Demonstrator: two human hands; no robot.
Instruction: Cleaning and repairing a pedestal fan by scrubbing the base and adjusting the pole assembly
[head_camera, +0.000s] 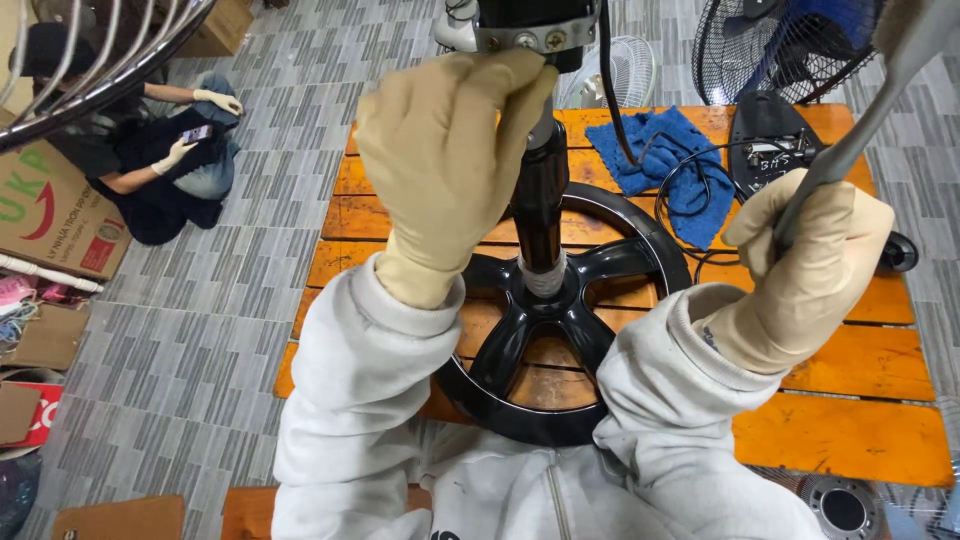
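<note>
Single head-worn view; looks steeply down from above, close over the orange slatted table (850, 440). Tiled floor (200, 350) fills the left; no second view.

Blue cloth (660, 150) (crumpled), seated person (150, 160) nearby

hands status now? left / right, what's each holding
Left hand: closed around the top of the black fan pole.
Right hand: closed on a grey tool handle.

Left gloved hand (445, 165) raised, fingers curled; right hand (810, 265) fisted.
</note>
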